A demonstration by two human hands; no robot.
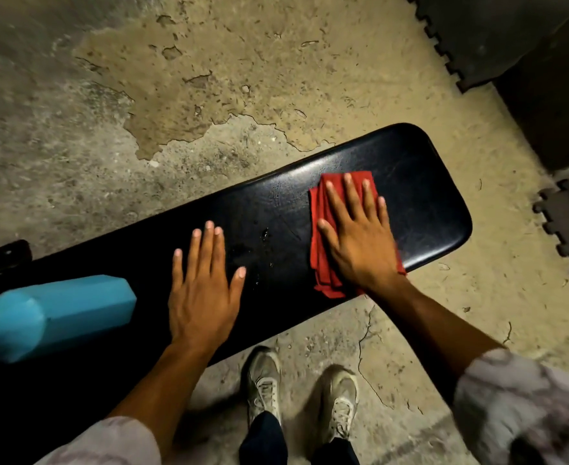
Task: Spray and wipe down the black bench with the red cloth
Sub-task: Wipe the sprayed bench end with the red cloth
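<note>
1. The right hand (360, 233) lies flat with its fingers spread, palm pressed down on the red cloth (323, 263); it pins the cloth and does not pinch it.
2. The left hand (202, 290) is also spread flat, bare palm resting straight on the table (420, 182), holding nothing.
3. The red cloth is a soft woven rag folded in several layers; its edges stick out past the right hand's fingertips, thumb side and wrist. It sits toward the table's rounded right end, well apart from the left hand.
4. The table is a long black padded bench top, glossy like vinyl, with rounded corners and fine scuffs. Small wet droplets (265, 233) glisten on it between the two hands.
5. A blue plastic spray bottle (75, 310), faceted in shape, lies on its side on the table just left of the left hand. No label or writing can be read on it.
6. Beyond the table, the concrete floor (142, 95) is rough, with peeling patches. Dark interlocking foam mats (477, 38) lie at the upper right.
7. Pale laced sneakers (263, 380) stand on the floor at the table's near edge.
</note>
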